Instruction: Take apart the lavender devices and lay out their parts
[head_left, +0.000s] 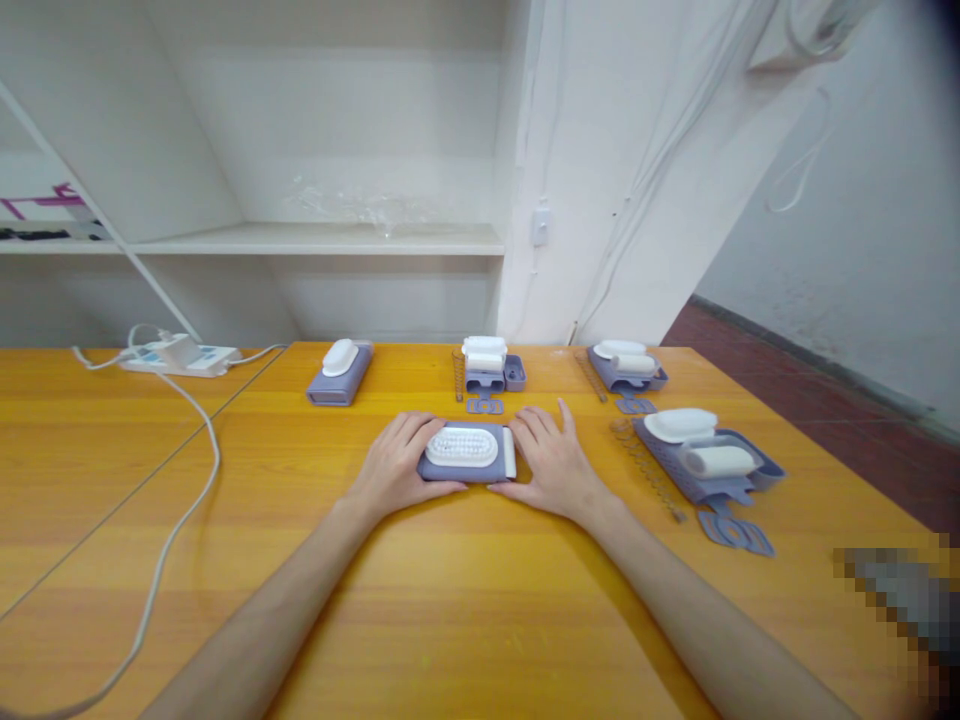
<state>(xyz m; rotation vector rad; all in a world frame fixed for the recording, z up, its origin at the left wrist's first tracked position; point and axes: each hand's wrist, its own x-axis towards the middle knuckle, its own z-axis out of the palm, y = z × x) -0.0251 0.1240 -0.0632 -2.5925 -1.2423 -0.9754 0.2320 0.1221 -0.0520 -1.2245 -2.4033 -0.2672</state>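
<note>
A lavender tray with a white bristle brush insert [466, 452] lies on the yellow wooden table [465, 600] in front of me. My left hand [396, 465] rests against its left end, fingers curled round the edge and thumb under the near side. Against the right end sits my right hand [551, 462], fingers stretched flat on the table and thumb along the tray's near edge, beside a white roller at that end. Both hands hold the tray between them.
Further back stand three more lavender sets: an assembled one [340, 372], one with loose white parts and a spring [486, 370], another [626, 368]. A larger opened set with roller, spring and flat clip [709, 462] lies right. A white power strip [180, 356] and cable [191, 470] lie left.
</note>
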